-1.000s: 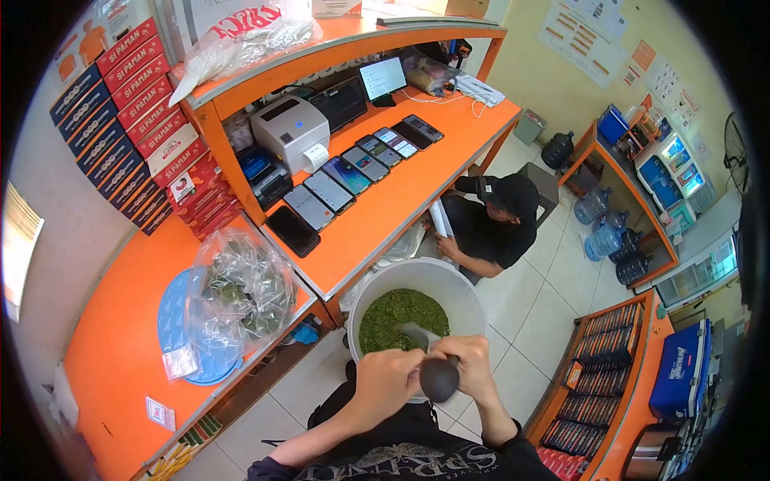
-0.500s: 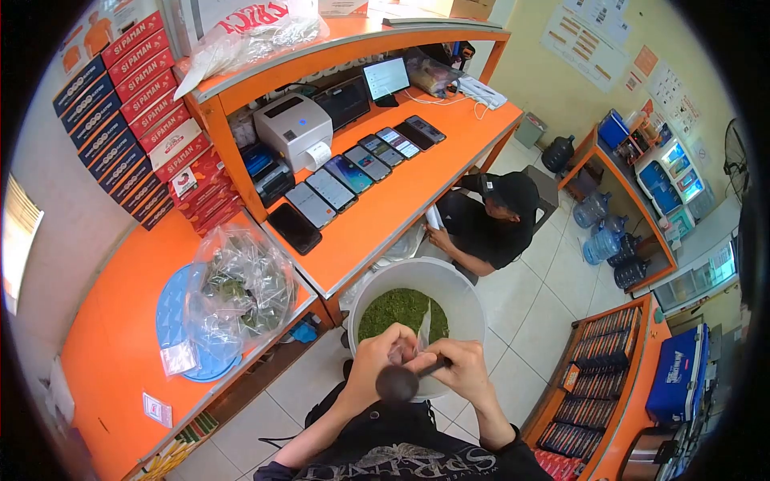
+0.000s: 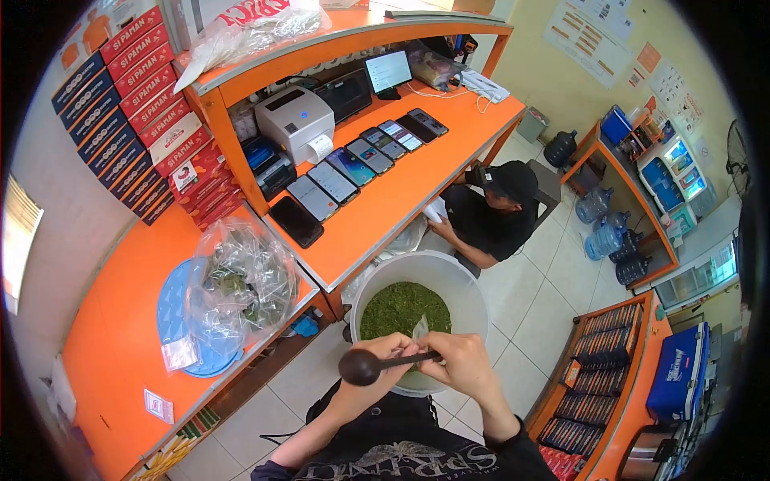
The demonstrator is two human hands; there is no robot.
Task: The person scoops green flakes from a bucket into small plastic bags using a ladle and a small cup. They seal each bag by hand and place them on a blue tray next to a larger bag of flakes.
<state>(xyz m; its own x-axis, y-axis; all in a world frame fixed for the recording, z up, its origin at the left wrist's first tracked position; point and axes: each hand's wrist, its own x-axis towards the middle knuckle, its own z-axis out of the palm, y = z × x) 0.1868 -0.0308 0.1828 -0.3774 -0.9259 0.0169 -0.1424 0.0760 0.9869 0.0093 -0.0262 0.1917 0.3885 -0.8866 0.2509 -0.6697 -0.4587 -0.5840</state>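
Observation:
Both my hands are over a large white tub (image 3: pixel 472 301) that holds chopped green leaves (image 3: pixel 401 309). My left hand (image 3: pixel 375 377) is closed, its fingertips pinching the edge of a small clear plastic bag (image 3: pixel 421 327). In my right hand (image 3: pixel 465 361) is the handle of a dark ladle (image 3: pixel 361 367), whose round bowl points left across my left hand. The right fingertips also meet at the bag. How far the bag is filled cannot be made out.
Left, an orange counter (image 3: pixel 104 345) carries a large clear bag of green leaves (image 3: pixel 241 280) and a blue tray (image 3: pixel 172 309). Several phones (image 3: pixel 333 183) and a printer (image 3: pixel 293 120) are on the desk ahead. A seated person (image 3: pixel 497 212) is beyond the tub.
The ladle's bowl has swung left and slightly up, from in front of my hands to over my left wrist. The small bag now shows less above my fingers.

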